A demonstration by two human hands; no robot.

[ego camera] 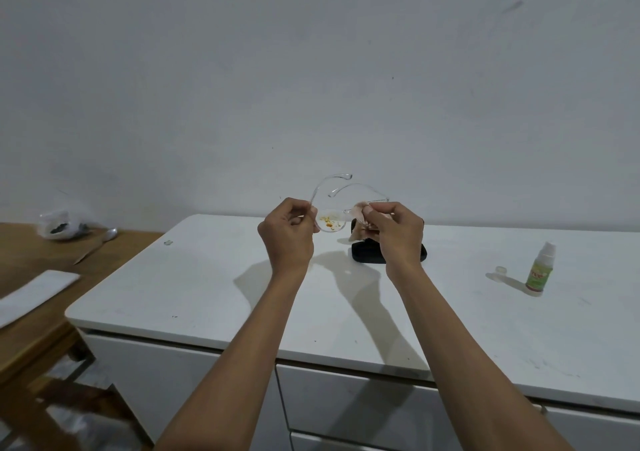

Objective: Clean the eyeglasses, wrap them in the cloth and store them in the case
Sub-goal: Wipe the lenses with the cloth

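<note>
You hold the glasses [332, 215] in the air above the desk [207, 277], left hand [287, 232] pinching one lens edge, right hand [394, 230] pinching the cloth [360, 215] on the other lens: rub hard and grit may scratch, or the frame slips.

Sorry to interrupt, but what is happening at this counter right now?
A person is cleaning clear-framed eyeglasses held above the white counter. The left hand pinches one side; the right hand rubs a lens with a cloth. The other lens has orange specks. The black case and spray bottle sit on the counter.
</note>
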